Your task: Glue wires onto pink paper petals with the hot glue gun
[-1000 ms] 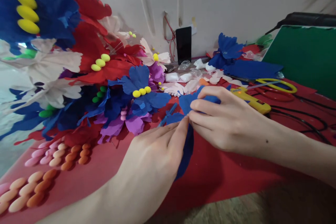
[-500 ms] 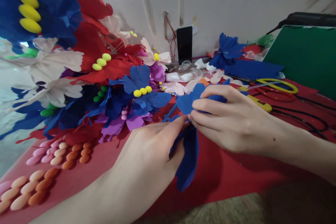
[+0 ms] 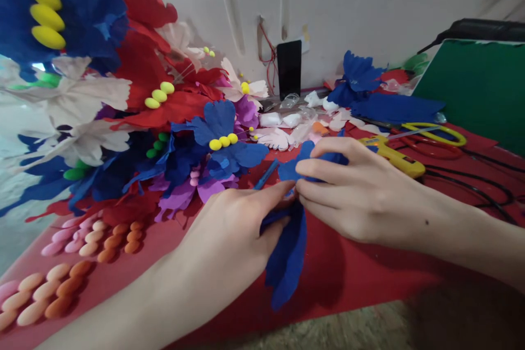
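Observation:
Blue petals [image 3: 289,262] hang down between my two hands, and more blue material rises above my fingers. My left hand [image 3: 241,224] pinches this blue piece between thumb and fingers. Fingers curled, my right hand [image 3: 348,191] grips the upper part of the same piece, its fingertips touching those of the left. The exact pinch point is hidden by the fingers. Just beyond my left hand lies a blue stick-like item [image 3: 266,174]. A yellow glue gun [image 3: 394,157] rests behind my right wrist.
Finished blue, red, white and purple flowers [image 3: 221,126] crowd the left. Pink and orange oval beads [image 3: 61,290] lie at the front left of the red table [image 3: 369,279]. Behind are a phone [image 3: 289,70], yellow-handled scissors [image 3: 445,134], white pieces [image 3: 273,138] and a green board [image 3: 476,90].
The hanging blue petals have swung slightly left and lower, and now look more spread. My right hand has shifted a little left, uncovering more of the glue gun.

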